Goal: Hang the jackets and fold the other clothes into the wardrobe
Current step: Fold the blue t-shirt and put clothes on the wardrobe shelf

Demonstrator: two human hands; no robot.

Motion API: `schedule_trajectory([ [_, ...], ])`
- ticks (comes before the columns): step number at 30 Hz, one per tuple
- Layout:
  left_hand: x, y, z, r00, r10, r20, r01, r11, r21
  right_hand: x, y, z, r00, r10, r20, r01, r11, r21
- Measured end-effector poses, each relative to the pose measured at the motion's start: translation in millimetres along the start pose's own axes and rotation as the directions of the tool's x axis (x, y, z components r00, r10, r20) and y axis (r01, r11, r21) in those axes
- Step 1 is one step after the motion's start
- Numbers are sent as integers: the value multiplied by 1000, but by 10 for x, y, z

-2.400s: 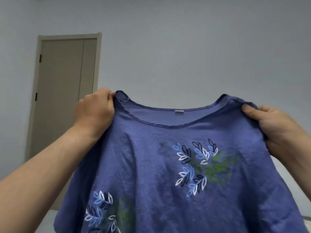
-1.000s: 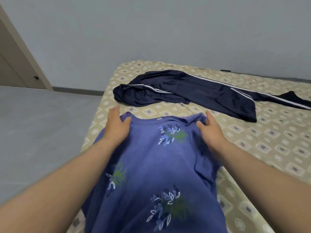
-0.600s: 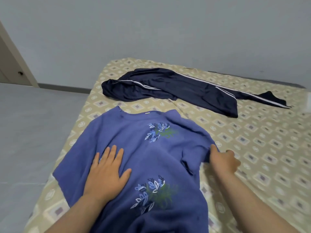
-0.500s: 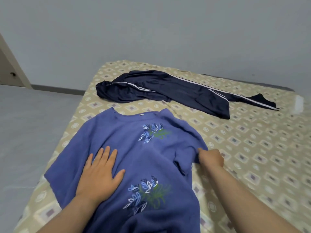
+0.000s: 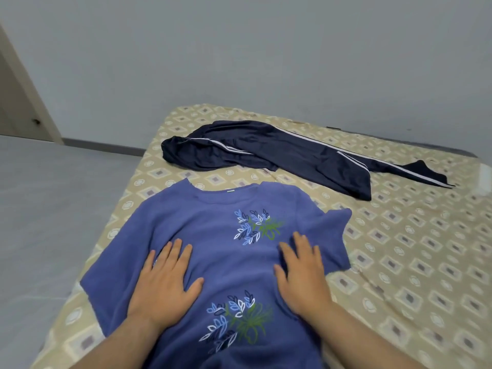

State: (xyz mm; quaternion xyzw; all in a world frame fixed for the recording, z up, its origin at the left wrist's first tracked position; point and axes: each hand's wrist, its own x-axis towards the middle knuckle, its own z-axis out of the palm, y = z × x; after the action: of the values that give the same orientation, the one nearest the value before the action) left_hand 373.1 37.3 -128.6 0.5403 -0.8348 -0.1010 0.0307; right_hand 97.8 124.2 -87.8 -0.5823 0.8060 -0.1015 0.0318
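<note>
A blue T-shirt [image 5: 213,225] with leaf prints lies spread front-up on the mattress [image 5: 415,251], its collar pointing away from me. My left hand [image 5: 165,283] presses flat on the shirt's left side, fingers straight and spread. My right hand [image 5: 303,275] lies flat on the shirt's right side, below the right sleeve. Farther back, dark navy track pants [image 5: 279,155] with white side stripes lie crumpled across the mattress. No wardrobe is in view.
The mattress has a beige diamond pattern and its left edge drops to a grey floor [image 5: 53,209]. A grey wall [image 5: 266,54] runs behind it. Part of a door frame [image 5: 24,83] shows at the far left.
I lowered the shirt from the air onto the mattress. My right hand let go of the right sleeve and moved in flat onto the shirt. My left hand stays pressed flat.
</note>
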Motion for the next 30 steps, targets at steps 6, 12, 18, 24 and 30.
schedule_trajectory([
  [6,-39,-12,-54,999,-16,-46,10,991,-131,-92,-561,370,994,-48,102,51,998,-35],
  [12,38,-158,-399,935,-250,-252,84,845,-528,-114,-619,377,1000,1,30,2,997,-77],
  [18,221,-958,-713,803,-578,-142,439,736,-515,-103,-651,489,999,-14,-43,10,995,-99],
  [24,237,-1238,-692,833,-475,283,552,682,-481,-97,-682,482,998,-6,-55,0,994,-106],
  [30,558,-1658,-997,731,-682,-8,468,509,-722,-102,-671,506,999,15,-43,-19,994,-103],
])
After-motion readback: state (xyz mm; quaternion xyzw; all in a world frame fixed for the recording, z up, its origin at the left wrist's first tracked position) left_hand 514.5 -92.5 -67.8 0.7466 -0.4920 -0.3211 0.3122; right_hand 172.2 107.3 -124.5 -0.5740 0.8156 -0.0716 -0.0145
